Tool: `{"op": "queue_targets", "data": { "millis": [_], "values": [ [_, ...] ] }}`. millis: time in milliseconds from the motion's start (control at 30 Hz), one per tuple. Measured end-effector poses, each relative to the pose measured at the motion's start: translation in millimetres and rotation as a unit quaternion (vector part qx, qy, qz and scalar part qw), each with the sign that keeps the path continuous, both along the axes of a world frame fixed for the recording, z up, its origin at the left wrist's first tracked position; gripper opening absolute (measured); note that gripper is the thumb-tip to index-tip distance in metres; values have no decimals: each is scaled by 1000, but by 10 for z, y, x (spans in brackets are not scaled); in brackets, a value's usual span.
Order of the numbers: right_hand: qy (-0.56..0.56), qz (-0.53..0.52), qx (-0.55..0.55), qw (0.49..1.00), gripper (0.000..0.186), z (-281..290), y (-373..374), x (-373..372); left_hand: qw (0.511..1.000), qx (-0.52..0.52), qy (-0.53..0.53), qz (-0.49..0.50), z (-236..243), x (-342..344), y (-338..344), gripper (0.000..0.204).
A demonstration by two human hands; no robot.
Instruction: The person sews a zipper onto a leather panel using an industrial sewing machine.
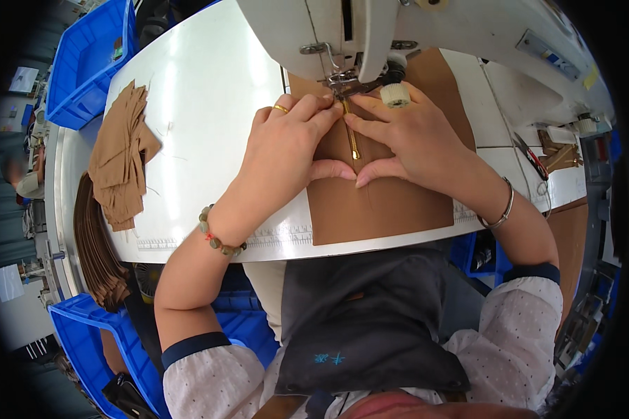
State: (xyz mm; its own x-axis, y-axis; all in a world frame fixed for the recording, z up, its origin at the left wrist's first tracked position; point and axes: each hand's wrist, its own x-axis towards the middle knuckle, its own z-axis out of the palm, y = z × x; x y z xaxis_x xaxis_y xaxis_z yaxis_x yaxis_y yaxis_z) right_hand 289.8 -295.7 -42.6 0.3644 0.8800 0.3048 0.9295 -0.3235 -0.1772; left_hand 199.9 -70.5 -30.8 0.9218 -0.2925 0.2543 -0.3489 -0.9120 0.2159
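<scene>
The brown fabric (384, 216) is laid flat on the white surface (199, 133), with its upper part placed beneath the head of the sewing machine (297, 35). A gold zipper (353, 138) is positioned lengthwise near the middle of the fabric, with its pull toward the near edge.

The left hand (286, 143) is rested on the fabric to the left of the zipper; the right hand (411, 143) is rested to the right. In both hands, the thumb is held well apart from the fingers. The thumb tips are brought close together below the pull; whether they touch cannot be told. The foremost fingertips are set beside the zipper, near the needle area.

A measuring scale (279, 238) is located along the near edge of the surface and is partly covered by the fabric. Brown cloth pieces (122, 164) are piled at the left, near a blue bin (94, 94).
</scene>
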Motion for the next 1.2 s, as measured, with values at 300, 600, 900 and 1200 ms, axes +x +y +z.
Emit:
{"op": "queue_targets", "data": {
  "millis": [300, 600, 900, 1200],
  "values": [
    [4, -1, 14, 1000, 81, -11, 1, 18, 1000, -5, -1, -2, -12, 23, 7, 89],
    [48, -6, 11, 999, 73, 89, 18, -15, 999, -33, 10, -3, -30, 8, 17, 82],
    [14, 31, 30, 999, 48, 18, -97, -198, 992, -124, 20, 9, -154, -482, -161, 65],
    [-7, 19, 27, 999, 45, 15, -161, -381, 996, -74, 5, -47, -70, -448, -151, 63]
  ]
}}
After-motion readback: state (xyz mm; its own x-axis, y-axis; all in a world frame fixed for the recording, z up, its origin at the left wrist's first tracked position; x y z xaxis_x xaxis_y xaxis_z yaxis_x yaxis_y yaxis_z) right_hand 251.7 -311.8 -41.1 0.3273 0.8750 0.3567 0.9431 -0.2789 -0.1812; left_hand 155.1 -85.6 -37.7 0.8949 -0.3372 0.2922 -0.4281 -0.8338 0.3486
